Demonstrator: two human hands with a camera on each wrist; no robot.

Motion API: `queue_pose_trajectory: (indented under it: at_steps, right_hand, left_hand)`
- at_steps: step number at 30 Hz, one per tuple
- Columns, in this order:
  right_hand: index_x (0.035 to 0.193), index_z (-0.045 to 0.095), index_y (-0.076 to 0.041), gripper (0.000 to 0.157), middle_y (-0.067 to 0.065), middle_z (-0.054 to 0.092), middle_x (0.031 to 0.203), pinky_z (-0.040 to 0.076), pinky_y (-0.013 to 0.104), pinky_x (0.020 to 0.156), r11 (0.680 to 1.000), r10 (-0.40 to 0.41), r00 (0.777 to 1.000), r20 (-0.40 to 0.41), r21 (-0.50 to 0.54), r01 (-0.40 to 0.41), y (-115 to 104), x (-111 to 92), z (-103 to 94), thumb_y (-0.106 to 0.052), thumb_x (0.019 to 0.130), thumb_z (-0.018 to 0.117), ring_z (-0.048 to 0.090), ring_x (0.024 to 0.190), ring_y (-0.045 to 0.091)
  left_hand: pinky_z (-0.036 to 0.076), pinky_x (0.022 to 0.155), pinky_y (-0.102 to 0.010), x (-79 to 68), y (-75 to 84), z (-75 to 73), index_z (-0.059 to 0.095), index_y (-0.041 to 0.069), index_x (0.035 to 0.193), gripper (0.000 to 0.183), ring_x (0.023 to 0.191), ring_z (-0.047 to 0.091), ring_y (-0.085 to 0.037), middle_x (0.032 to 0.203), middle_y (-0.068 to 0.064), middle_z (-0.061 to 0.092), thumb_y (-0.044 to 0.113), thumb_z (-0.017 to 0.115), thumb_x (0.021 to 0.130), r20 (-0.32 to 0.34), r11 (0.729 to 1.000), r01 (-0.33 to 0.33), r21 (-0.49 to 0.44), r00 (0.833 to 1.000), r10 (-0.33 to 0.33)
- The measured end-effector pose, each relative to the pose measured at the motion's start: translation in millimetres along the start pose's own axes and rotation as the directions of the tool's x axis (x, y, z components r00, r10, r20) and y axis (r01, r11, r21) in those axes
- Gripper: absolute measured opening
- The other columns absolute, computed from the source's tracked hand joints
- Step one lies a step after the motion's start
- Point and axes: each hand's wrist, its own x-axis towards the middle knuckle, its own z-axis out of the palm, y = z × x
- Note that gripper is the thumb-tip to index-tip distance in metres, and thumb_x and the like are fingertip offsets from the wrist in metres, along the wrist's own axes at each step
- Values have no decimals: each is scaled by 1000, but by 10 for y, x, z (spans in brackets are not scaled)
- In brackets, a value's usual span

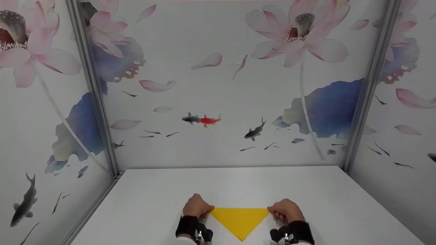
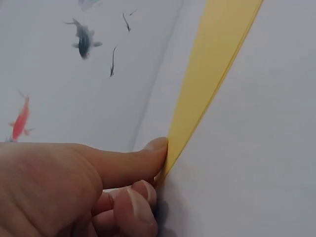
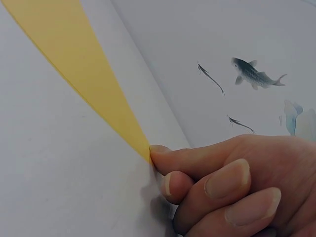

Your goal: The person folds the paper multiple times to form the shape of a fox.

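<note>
One yellow paper triangle point(image 1: 240, 221): at the near middle of the white table point(image 1: 163, 190), its long straight edge on the far side and its point on the near side; whether all of it touches the surface, I cannot tell.
Paper edge: close up by the left corner, a fine second line runs along the slanting near edge.
Left corner: the left hand point(image 1: 197, 206) pinches it, thumb laid on top; the other fingers are curled, and the fingertip beneath the paper is partly hidden.
Right corner: the right hand point(image 1: 287, 210) pinches it, thumb tip on the very end; the remaining fingers are bent in toward the palm.
Wrists: a black left band point(image 1: 188, 224) and a black right band point(image 1: 301, 231), each with a small dark device on its inner side.
Far wall: white, printed with a red fish point(image 1: 209, 120) near the middle, a dark fish point(image 1: 255, 131) to its right, and a pink lotus point(image 1: 299, 37) high on the right above a blue leaf point(image 1: 335, 105).
Corners: a grey left post point(image 1: 93, 81) and a grey right post point(image 1: 371, 88) flank that wall.
</note>
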Motion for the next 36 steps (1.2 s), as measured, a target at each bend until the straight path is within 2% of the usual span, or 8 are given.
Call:
queue_pose_trajectory:
  at_steps: [4, 12, 15, 18, 22, 28, 33, 36]
  right_hand:
    - [58, 60, -19, 47, -10, 45, 54, 33, 15, 52, 1000, 0, 1000, -6, -12, 0, -42, 6, -29, -32, 102, 71, 39, 51, 3]
    - [58, 58, -19, 48, -11, 43, 54, 32, 14, 52, 1000, -14, 1000, 4, 13, 14, -106, -12, -39, -30, 103, 70, 36, 50, 2]
    - [61, 62, -16, 45, -9, 46, 54, 33, 15, 52, 999, -34, 999, -28, 19, 34, -135, -35, -12, -28, 103, 69, 38, 49, 3]
    - [70, 69, -9, 38, -5, 51, 59, 35, 18, 53, 994, -105, 991, -82, -19, 103, -207, -54, 28, -28, 104, 68, 41, 53, 7]
    - [90, 75, -4, 33, 2, 59, 73, 38, 26, 59, 965, -247, 964, -95, -117, 235, -349, -85, 89, -34, 104, 69, 47, 65, 15]
    - [92, 74, -8, 29, 3, 64, 76, 37, 26, 57, 922, -368, 930, 8, -124, 366, -489, -126, 120, -35, 104, 72, 48, 66, 15]
    - [98, 74, -7, 26, 4, 68, 83, 45, 28, 63, 899, -413, 910, 41, -141, 415, -552, -179, 65, -32, 105, 72, 55, 72, 17]
    - [102, 73, -8, 23, 5, 70, 91, 55, 33, 74, 858, -496, 868, 8, -149, 491, -669, -283, 37, -30, 104, 74, 59, 80, 18]
  left_hand:
    - [42, 53, -23, 41, -53, -100, 71, 3, 86, 30, 53, 52, -13, 57, 1, 58, 27, 89, 90, 4, 999, 48, -21, 999, -48]
    - [41, 52, -23, 83, -99, -228, 74, 3, 77, 23, 53, 52, -14, 56, 0, 57, 18, 83, 92, 2, 997, 54, -53, 999, -54]
    - [44, 53, -26, 112, -102, -203, 72, 0, 81, 14, 55, 53, -18, 62, -4, 61, 10, 76, 90, -71, 999, -11, -34, 997, 8]
    - [55, 65, -35, 82, -27, -169, 73, 0, 91, 14, 70, 61, -23, 80, -10, 70, 13, 78, 90, -118, 993, -118, -8, 986, 116]
    - [57, 98, -52, -24, 145, -127, 74, 3, 103, 35, 100, 63, -30, 105, -13, 72, 27, 93, 86, -9, 978, -206, 23, 978, 206]
    - [36, 122, -69, -72, 213, -39, 73, 3, 97, 34, 114, 61, -38, 102, -12, 72, 18, 98, 79, 106, 966, -229, 124, 970, 217]
    - [54, 106, -57, -71, 208, -46, 73, 4, 96, 21, 97, 65, -30, 95, -10, 72, 8, 91, 86, 123, 969, -243, 47, 964, 235]
    - [62, 92, -47, -72, 284, -190, 78, 5, 97, 11, 88, 68, -22, 94, -7, 75, 7, 87, 90, 97, 950, -304, -67, 946, 310]
